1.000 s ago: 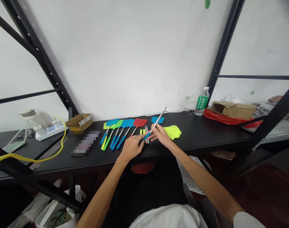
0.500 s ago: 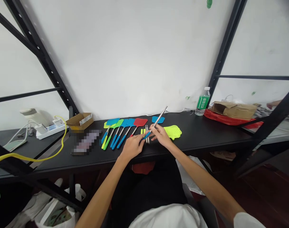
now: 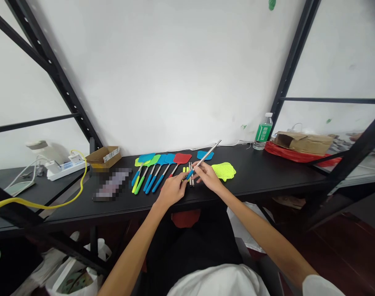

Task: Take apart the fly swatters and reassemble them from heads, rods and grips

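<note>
My left hand (image 3: 172, 189) is closed on the blue grip of a fly swatter handle (image 3: 211, 150). My right hand (image 3: 207, 174) pinches the same handle where the grip meets its metal rod. The rod slants up and to the right, with no swatter head on its tip. Just behind my hands lie short yellow grips (image 3: 185, 169) and a few metal rods (image 3: 191, 181), partly hidden. Yellow-green swatter heads (image 3: 223, 171) lie to the right, and a blue swatter head (image 3: 205, 155) behind. Left of my hands, several whole fly swatters (image 3: 158, 176) lie in a row.
An open cardboard box (image 3: 103, 158) and a blurred-out flat object (image 3: 112, 185) lie on the left of the black table (image 3: 252, 176). A yellow cable (image 3: 82, 181) crosses near a power strip (image 3: 65, 169). A water bottle (image 3: 263, 132) stands at the back right by a red bag (image 3: 298, 154).
The handle's rod has tilted slightly lower and to the right. Both hands keep hold of it, with small finger movements. The things on the table have stayed put.
</note>
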Available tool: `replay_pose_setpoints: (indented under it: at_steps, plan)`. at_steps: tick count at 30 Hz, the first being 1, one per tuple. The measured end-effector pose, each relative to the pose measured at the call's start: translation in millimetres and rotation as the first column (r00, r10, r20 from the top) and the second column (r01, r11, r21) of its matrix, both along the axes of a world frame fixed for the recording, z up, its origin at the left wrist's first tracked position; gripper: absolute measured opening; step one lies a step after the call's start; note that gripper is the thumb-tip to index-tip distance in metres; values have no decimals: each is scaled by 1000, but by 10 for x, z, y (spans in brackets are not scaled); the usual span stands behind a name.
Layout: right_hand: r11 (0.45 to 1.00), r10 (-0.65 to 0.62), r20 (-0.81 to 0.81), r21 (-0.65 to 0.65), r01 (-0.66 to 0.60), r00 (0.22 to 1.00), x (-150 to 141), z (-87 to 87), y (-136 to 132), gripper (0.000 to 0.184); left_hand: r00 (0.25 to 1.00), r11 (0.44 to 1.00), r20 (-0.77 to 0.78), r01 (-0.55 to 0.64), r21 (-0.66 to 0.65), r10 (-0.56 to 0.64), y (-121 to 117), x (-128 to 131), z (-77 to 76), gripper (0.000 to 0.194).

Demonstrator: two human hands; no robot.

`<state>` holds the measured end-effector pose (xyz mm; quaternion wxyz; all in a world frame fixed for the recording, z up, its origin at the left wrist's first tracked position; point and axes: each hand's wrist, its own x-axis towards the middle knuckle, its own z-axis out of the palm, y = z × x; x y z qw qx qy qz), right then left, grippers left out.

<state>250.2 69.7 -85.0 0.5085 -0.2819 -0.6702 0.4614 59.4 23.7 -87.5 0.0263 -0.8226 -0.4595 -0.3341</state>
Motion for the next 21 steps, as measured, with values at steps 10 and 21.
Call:
replay_pose_setpoints:
  at_steps: [10, 21]
  plan:
    - [983, -44, 188, 186, 9, 981, -4, 19, -126, 28, 997, 999, 75, 0, -33, 2, -25, -9, 31, 26]
    - [908, -209, 292, 413, 74, 933, -5, 41, -145, 24, 998, 999, -39, -42, -30, 41, -57, 7, 55, 24]
